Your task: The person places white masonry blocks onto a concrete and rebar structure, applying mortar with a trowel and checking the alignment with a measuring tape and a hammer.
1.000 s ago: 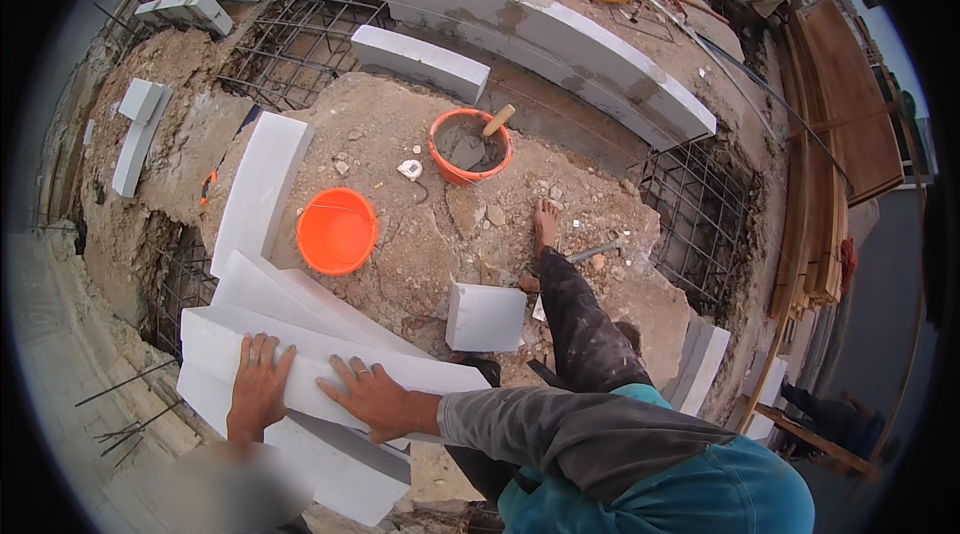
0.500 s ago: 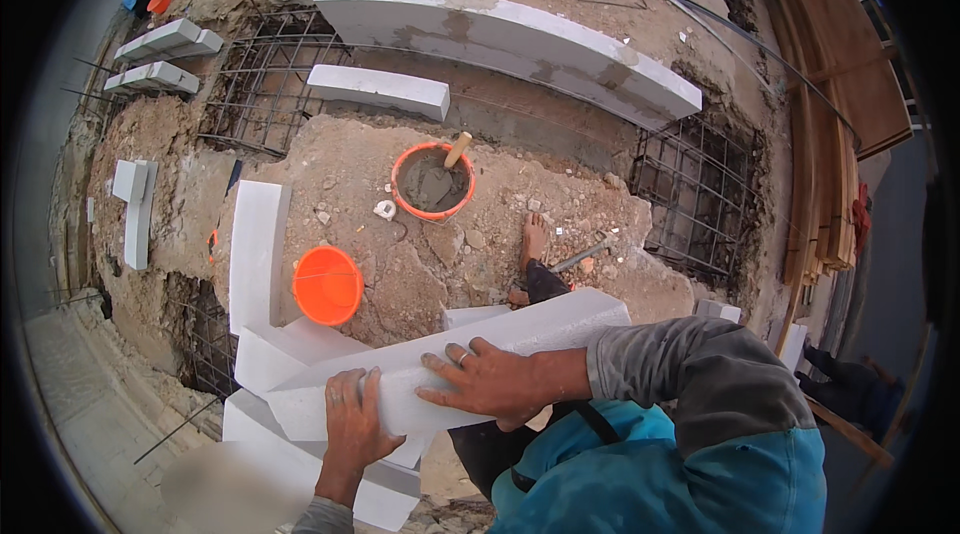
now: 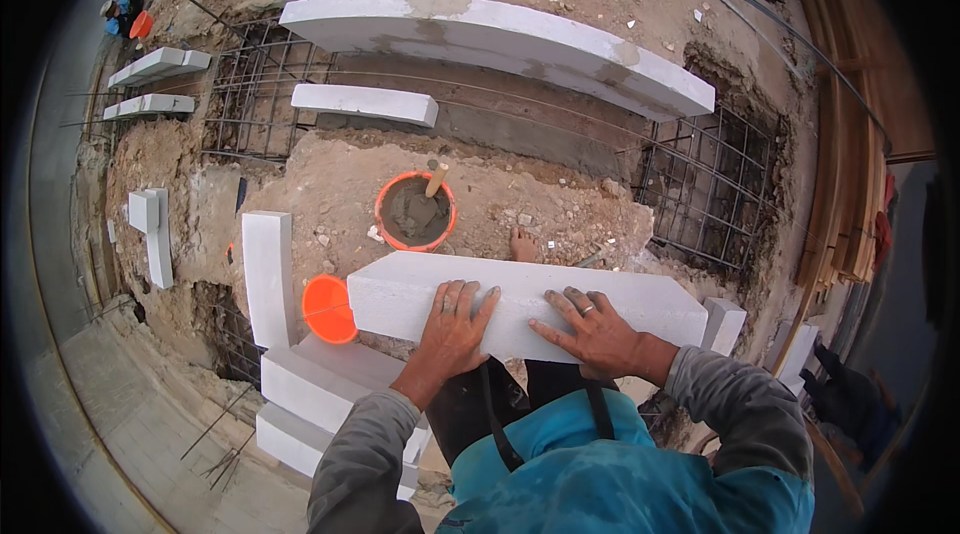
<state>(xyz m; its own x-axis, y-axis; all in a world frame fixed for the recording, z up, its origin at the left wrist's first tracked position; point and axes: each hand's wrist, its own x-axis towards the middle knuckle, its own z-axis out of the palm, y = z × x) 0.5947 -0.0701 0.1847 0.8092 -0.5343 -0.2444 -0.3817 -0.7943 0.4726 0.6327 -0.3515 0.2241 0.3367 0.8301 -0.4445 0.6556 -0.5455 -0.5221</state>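
White block (image 3: 520, 306) above orange bucket (image 3: 415, 212)

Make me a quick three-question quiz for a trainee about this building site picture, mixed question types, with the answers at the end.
1. True or false: both the left hand and the right hand rest on the long white block.
2. What stands in the orange bucket of mortar?
A. a tool with a wooden handle
B. a coil of wire
C. a paintbrush
3. Fill in: the empty orange bowl lies to the person's ____ of the held block.

Key: 1 true; 2 A; 3 left
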